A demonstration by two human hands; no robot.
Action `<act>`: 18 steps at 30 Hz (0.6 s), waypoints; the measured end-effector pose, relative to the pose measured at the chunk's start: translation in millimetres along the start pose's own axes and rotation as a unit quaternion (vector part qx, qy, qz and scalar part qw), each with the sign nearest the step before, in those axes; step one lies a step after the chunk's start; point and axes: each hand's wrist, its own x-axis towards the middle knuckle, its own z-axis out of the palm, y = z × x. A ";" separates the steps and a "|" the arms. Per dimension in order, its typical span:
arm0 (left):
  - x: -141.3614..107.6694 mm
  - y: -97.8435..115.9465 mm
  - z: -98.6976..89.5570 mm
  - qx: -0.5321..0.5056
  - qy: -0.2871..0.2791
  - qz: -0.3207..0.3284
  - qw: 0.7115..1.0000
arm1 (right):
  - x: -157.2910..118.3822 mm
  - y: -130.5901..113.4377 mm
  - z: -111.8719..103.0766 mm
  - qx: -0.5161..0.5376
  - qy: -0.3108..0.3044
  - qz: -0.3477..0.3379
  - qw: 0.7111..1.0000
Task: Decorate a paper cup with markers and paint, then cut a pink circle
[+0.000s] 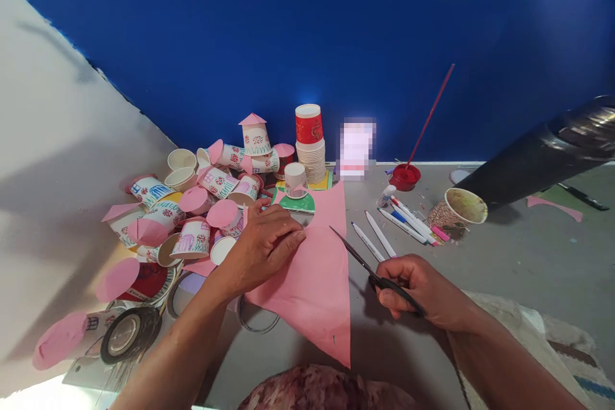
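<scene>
A large sheet of pink paper [317, 282] hangs in front of me, with a curved cut along its upper part. My left hand [269, 243] grips the sheet by its upper left portion, thumb lying over the paper. In my right hand [408, 285] is a pair of scissors [358, 256] with black handles. Their blades look closed, and the tip points up and left at the sheet's right edge. Behind the sheet stands a small white paper cup [295, 178] on a green and yellow packet [300, 202].
Many decorated paper cups with pink paper tops [189, 237] pile up at left. A cup stack [311, 157] stands near the blue wall. Marker pens [408, 221], a red pot [405, 176] with a stick, a patterned cup [456, 211] and a black tube [538, 147] lie at right.
</scene>
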 end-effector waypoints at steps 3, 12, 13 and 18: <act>0.5 1.9 -2.9 0.005 -0.004 0.000 1.000 | -1.0 -1.2 -0.4 -0.005 0.000 0.001 1.000; 5.2 3.8 -12.2 0.008 -0.025 0.023 0.999 | -1.5 4.3 -1.4 0.025 -0.013 -0.017 0.999; 6.3 3.6 -13.9 0.008 -0.030 0.029 0.999 | -1.5 3.4 -1.1 0.028 -0.015 -0.018 0.999; 13.3 4.0 -24.1 0.002 -0.063 0.054 0.997 | -3.4 -2.3 -0.4 0.037 -0.023 -0.017 0.999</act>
